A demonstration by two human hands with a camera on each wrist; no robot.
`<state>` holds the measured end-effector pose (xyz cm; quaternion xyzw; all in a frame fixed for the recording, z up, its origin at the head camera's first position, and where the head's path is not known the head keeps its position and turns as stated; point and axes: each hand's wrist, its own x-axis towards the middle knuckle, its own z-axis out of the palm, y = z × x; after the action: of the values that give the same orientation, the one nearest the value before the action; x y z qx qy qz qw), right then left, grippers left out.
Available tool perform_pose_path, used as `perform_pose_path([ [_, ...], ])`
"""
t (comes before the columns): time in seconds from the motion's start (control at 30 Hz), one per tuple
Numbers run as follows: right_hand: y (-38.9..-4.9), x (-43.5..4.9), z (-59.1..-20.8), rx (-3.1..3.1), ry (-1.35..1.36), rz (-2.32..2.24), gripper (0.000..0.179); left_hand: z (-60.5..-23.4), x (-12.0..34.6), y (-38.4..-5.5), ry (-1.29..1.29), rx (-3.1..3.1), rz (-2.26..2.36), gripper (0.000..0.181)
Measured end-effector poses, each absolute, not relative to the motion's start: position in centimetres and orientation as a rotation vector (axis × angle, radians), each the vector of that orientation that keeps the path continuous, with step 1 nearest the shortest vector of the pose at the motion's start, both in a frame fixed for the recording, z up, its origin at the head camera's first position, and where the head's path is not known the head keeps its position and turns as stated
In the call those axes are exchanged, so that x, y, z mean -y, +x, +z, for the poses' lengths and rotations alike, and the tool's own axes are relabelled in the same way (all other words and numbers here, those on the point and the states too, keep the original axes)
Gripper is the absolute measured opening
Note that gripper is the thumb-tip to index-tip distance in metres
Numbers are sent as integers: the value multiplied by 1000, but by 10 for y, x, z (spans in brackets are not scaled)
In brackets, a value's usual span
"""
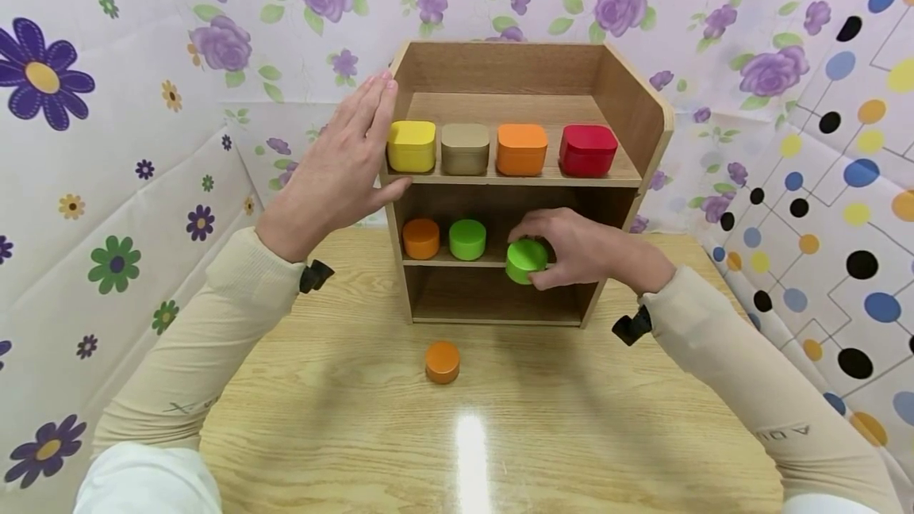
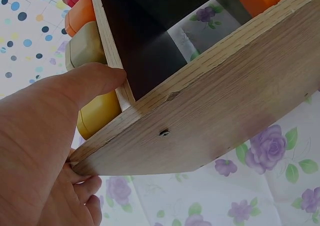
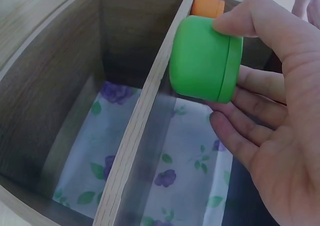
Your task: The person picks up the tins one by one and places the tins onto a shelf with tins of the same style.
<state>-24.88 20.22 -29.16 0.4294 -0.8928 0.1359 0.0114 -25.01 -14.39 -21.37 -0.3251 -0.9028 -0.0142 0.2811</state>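
Note:
In the head view, my right hand point(image 1: 571, 248) holds a small green lidded round container point(image 1: 526, 261) at the front of the wooden shelf's middle level. The right wrist view shows the thumb on one side of this green container point(image 3: 200, 61) and fingers on the other. My left hand point(image 1: 341, 153) holds the left side of the wooden shelf point(image 1: 639, 117). Its thumb lies over the front edge, with the other fingers along the side panel point(image 2: 200, 121). Left of the held container, another green round container point(image 1: 467, 239) and an orange round one point(image 1: 421, 239) stand on the middle level.
Along the top level stand yellow point(image 1: 412, 147), khaki point(image 1: 465, 149), orange point(image 1: 521, 150) and red point(image 1: 588, 151) boxes. An orange round container point(image 1: 443, 362) sits on the wood-grain table point(image 1: 343, 419) before the shelf. Patterned sheets point(image 1: 128, 181) surround the table.

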Motion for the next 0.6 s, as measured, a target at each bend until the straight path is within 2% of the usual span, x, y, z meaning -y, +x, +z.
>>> perform_pose_path([
  [0.6, -272, -205, -301, 2864, 1124, 456, 51, -215, 144, -252, -869, 2407, -35, 112],
])
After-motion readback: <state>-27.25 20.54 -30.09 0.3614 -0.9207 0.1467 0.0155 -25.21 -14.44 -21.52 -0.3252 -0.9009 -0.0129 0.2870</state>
